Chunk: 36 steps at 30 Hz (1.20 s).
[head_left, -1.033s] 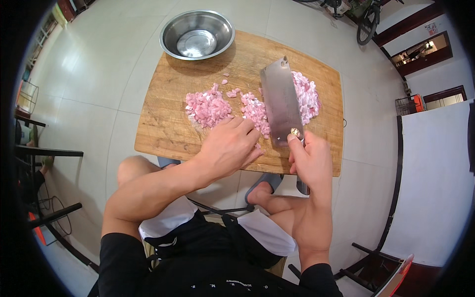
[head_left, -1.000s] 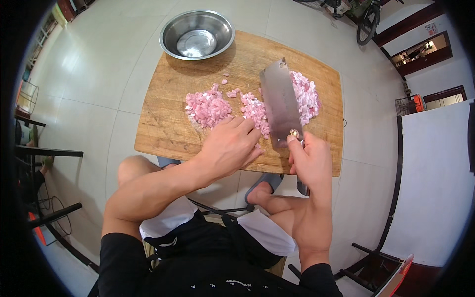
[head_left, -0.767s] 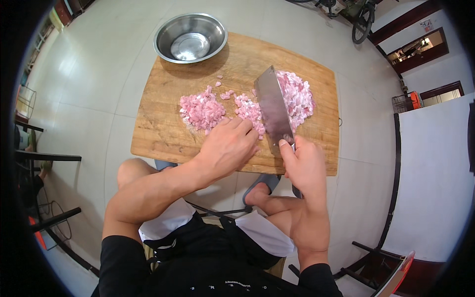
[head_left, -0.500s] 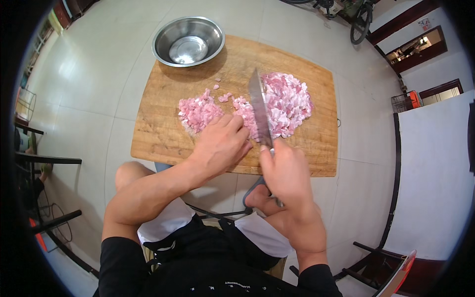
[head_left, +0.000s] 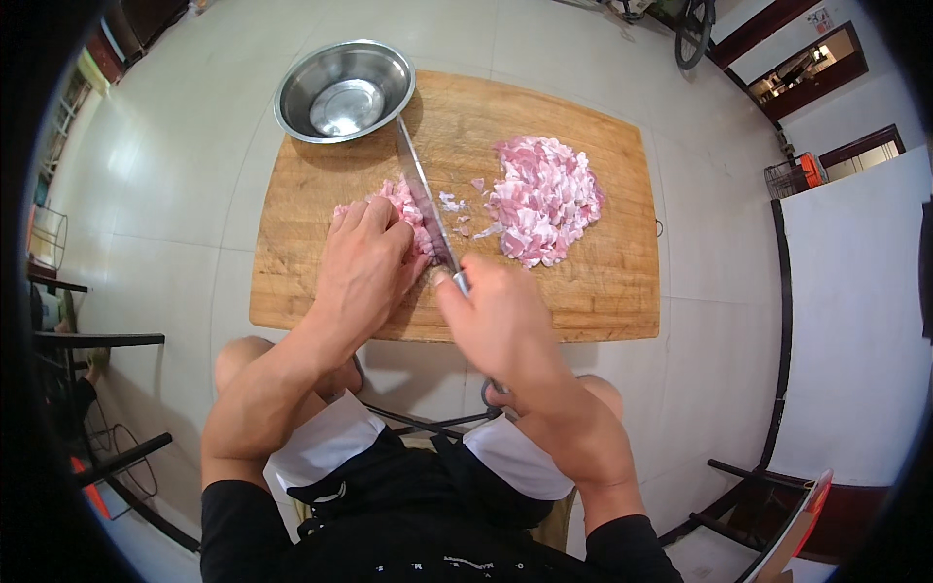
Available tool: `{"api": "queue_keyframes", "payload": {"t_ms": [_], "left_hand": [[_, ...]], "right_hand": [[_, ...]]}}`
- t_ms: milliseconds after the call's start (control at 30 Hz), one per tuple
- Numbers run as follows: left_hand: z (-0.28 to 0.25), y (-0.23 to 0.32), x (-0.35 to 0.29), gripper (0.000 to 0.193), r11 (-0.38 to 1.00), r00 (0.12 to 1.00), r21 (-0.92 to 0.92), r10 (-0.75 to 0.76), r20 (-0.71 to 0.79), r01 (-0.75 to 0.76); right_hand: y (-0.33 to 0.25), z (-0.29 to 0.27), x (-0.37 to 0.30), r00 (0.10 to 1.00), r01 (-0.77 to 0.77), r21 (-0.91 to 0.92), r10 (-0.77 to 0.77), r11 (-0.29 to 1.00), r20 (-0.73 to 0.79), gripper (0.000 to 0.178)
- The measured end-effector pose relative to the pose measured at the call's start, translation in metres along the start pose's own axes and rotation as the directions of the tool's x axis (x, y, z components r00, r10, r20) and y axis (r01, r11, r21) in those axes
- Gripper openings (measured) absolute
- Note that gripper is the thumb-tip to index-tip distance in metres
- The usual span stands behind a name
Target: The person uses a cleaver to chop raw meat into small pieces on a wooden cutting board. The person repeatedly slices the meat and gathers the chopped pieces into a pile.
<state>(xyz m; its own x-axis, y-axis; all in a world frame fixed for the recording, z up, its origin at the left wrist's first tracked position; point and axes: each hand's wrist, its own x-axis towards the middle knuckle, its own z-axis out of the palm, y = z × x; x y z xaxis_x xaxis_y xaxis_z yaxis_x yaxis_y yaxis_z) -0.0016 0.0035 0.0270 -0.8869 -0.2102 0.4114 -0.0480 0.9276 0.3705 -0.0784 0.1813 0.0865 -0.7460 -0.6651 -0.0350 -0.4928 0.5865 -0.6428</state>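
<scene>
Left side: steel bowl (head_left: 344,90) is parked on the top-left corner of the wooden board (head_left: 603,291), partly over its edge. A knock from the blade tip could tip it off.

Left hand (head_left: 363,262) is laid flat on the small pile of chopped meat (head_left: 408,209), fingers together and stretched out, tips just beside the cleaver (head_left: 424,199). Main risk: fingertips are not curled back, so a slip or sideways drift of the edge lands on them.

Right hand (head_left: 496,321) is clamped around the cleaver handle, fingers wrapped tight; the handle itself is hidden.

Right of the blade: the large pile of meat (head_left: 544,199) sits mid-board. Loose bits between the piles could be flicked off the board.
</scene>
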Motion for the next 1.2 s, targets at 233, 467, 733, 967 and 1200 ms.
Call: {"api": "queue_keyframes", "payload": {"t_ms": [233, 467, 733, 967, 1200], "left_hand": [[0.008, 0.002, 0.001, 0.026, 0.997, 0.999, -0.068, 0.025, -0.027, -0.027], [0.011, 0.01, 0.004, 0.025, 0.971, 0.976, -0.093, 0.217, -0.025, -0.218], [0.022, -0.01, 0.004, 0.027, 0.959, 0.958, 0.004, 0.284, 0.039, -0.285], [0.014, -0.009, 0.006, 0.024, 0.983, 0.987, -0.092, 0.161, 0.005, -0.16], [0.008, -0.01, 0.001, 0.02, 0.987, 0.99, -0.084, 0.141, 0.028, -0.139]], "right_hand": [[0.037, -0.034, -0.005, 0.984, -0.145, 0.369, 0.173, 0.918, -0.044, 0.037], [0.045, -0.036, -0.008, 0.979, -0.142, 0.135, 0.159, 0.981, -0.127, 0.036], [0.018, -0.023, -0.006, 0.99, -0.092, -0.113, 0.079, 0.989, -0.113, 0.035], [-0.003, 0.003, 0.0, 0.999, 0.036, -0.142, -0.041, 0.989, -0.029, 0.033], [0.019, -0.016, 0.009, 0.995, -0.042, 0.111, 0.031, 0.993, 0.1, 0.032]]}}
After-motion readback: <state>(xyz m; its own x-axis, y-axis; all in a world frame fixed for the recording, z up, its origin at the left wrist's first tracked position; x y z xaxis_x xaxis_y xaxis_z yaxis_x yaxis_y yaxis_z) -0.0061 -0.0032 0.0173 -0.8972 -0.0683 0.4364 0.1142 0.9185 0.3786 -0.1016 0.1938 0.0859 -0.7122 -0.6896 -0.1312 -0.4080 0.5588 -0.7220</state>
